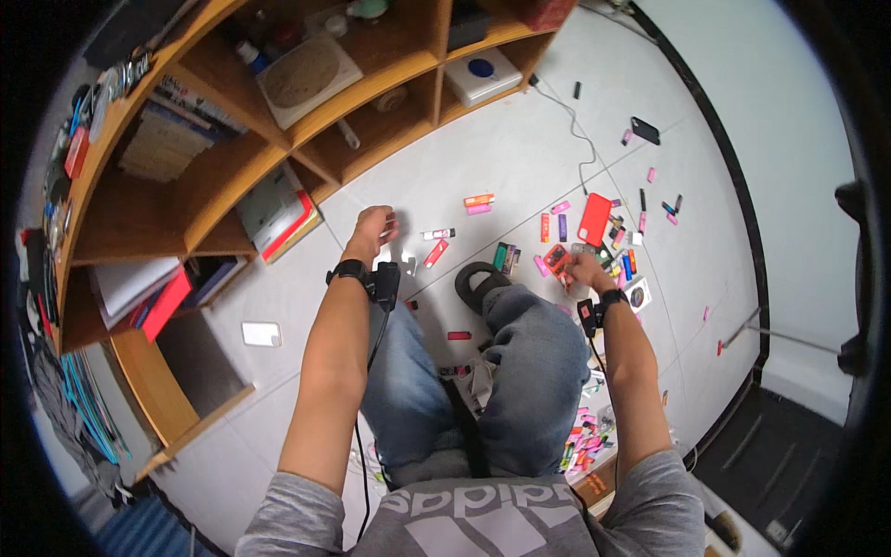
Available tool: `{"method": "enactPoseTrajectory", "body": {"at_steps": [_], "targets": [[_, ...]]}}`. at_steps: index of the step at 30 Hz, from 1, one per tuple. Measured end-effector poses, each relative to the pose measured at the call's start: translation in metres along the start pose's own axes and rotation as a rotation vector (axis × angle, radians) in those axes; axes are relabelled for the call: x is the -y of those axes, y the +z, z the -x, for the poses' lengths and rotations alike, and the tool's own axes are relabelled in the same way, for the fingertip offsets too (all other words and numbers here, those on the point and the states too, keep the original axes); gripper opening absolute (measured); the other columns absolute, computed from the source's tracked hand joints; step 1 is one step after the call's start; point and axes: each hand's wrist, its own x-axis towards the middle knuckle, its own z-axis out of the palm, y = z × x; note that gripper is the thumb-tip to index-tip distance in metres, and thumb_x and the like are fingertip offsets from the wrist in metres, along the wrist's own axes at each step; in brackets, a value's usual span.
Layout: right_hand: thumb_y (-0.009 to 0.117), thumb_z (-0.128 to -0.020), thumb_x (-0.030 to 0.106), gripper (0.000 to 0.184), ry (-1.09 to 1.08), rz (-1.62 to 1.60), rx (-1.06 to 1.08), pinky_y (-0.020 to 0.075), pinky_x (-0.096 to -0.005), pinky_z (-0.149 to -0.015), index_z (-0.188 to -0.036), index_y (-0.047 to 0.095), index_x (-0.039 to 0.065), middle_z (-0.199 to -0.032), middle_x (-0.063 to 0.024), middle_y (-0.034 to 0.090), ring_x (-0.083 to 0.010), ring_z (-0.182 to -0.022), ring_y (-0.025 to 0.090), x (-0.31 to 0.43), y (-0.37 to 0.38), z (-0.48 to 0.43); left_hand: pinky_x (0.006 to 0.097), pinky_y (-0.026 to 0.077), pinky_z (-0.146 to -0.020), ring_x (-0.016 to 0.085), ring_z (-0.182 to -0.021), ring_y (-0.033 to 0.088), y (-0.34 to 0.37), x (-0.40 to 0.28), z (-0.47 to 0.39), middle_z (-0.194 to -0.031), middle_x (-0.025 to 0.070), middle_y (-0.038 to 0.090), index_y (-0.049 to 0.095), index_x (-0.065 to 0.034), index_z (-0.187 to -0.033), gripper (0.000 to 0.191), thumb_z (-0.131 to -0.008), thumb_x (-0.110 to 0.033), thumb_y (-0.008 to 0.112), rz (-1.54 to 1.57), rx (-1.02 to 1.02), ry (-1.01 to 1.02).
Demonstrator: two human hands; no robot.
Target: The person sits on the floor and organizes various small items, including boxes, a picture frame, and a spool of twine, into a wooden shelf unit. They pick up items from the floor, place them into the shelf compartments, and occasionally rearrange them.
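My left hand (376,227) hovers over the floor tiles near the shelf, fingers loosely curled and apart, with nothing visible in it. To its right lie a white-and-dark lighter-sized stick (438,234) and a red one (436,253). At the right, my right hand (589,271) has its fingertips closed at the edge of a red patterned phone case (557,262); the fingers cover part of it. A translucent case (583,249) lies just beyond that hand. Farther out is a plain red phone case (595,218), and a pink stick (541,265) lies left of the patterned case.
A wooden shelf unit (299,143) curves along the left and top. Several small coloured sticks (590,440) are heaped by my right leg. A white phone case (261,334) lies at left, a black one (645,131) at far right. A cable (583,143) crosses the floor.
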Motion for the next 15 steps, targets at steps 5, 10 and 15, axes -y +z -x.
{"method": "enactPoseTrajectory", "body": {"at_steps": [5,10,15], "targets": [[0.062,-0.082,0.022,0.028,0.03,-0.034,0.012,0.0528,-0.0399,-0.063,-0.097,0.071,0.001,-0.078,-0.0169,0.069,-0.0271,-0.07,0.069,-0.028,0.01,0.09,0.0354,0.056,-0.079,0.019,-0.09,0.06,0.031,-0.008,0.009,-0.101,0.0052,0.061,0.059,-0.0065,-0.108,0.018,-0.094,-0.018,0.058,0.044,0.154,0.036],[0.059,-0.086,0.01,0.018,0.086,-0.274,-0.049,0.0467,-0.0302,-0.051,-0.093,0.071,-0.001,-0.071,-0.0059,0.064,-0.013,-0.056,0.058,-0.05,-0.01,0.171,0.0327,0.057,-0.073,0.018,-0.088,0.063,0.049,-0.01,0.026,-0.099,0.0072,0.062,0.059,-0.0055,-0.104,0.016,-0.092,-0.016,0.06,-0.006,0.19,0.036],[0.062,-0.087,0.012,0.023,0.274,-0.238,-0.175,0.057,-0.0334,-0.056,-0.09,0.071,-0.008,-0.078,-0.0153,0.071,-0.0204,-0.066,0.071,-0.072,-0.039,0.211,0.0326,0.056,-0.074,0.019,-0.091,0.064,0.036,-0.019,0.049,-0.103,0.006,0.062,0.062,-0.0061,-0.104,0.017,-0.091,-0.016,0.062,-0.061,0.25,0.089]]}}
